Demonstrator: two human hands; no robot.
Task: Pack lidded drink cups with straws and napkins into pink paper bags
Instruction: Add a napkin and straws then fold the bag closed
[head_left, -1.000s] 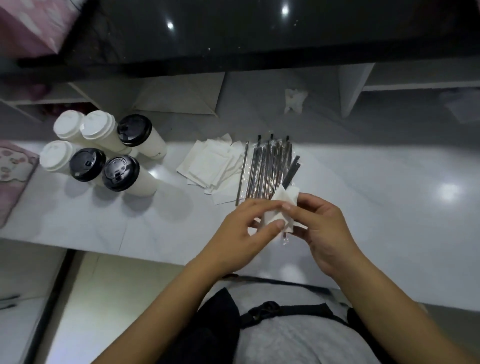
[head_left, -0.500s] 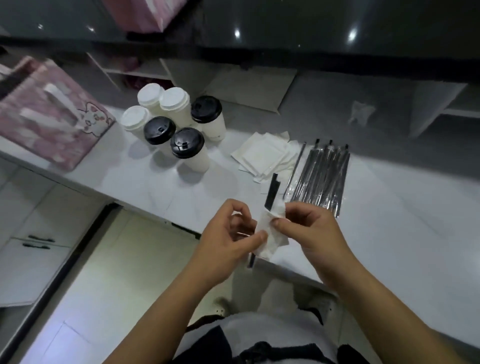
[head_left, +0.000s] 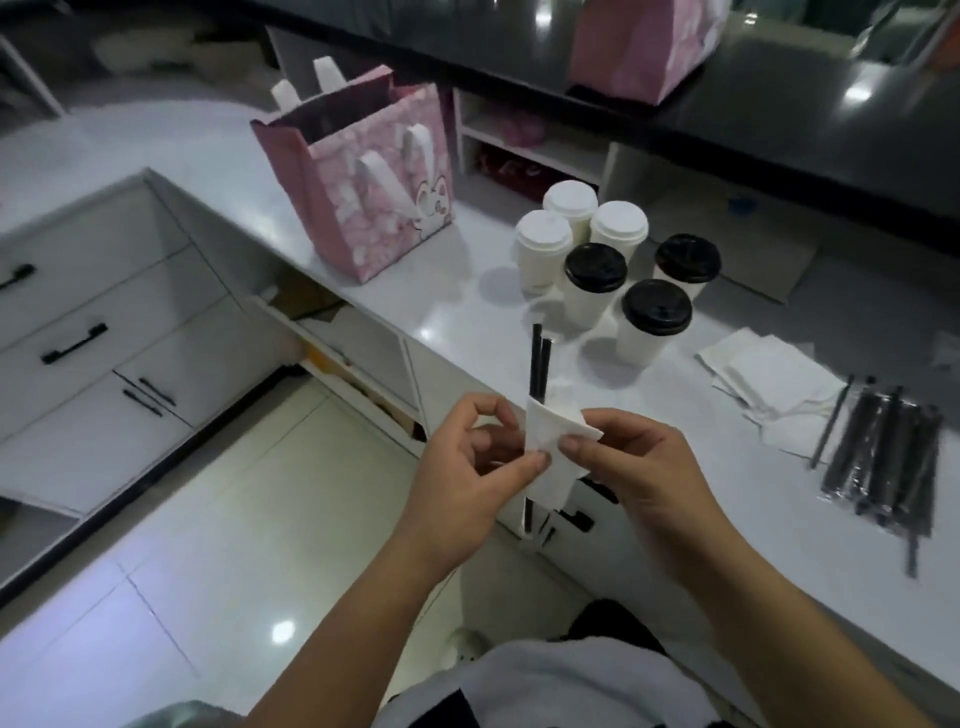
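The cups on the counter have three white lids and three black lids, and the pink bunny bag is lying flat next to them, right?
Not quite. The head view shows the pink bunny bag standing upright and open, not lying flat. The rest holds: three white-lidded cups and three black-lidded cups stand next to it.

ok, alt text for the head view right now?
The left hand and right hand pinch a white napkin wrapped around two upright black straws. On the white counter stand an open pink bag, six lidded cups, loose napkins and a bundle of wrapped straws.
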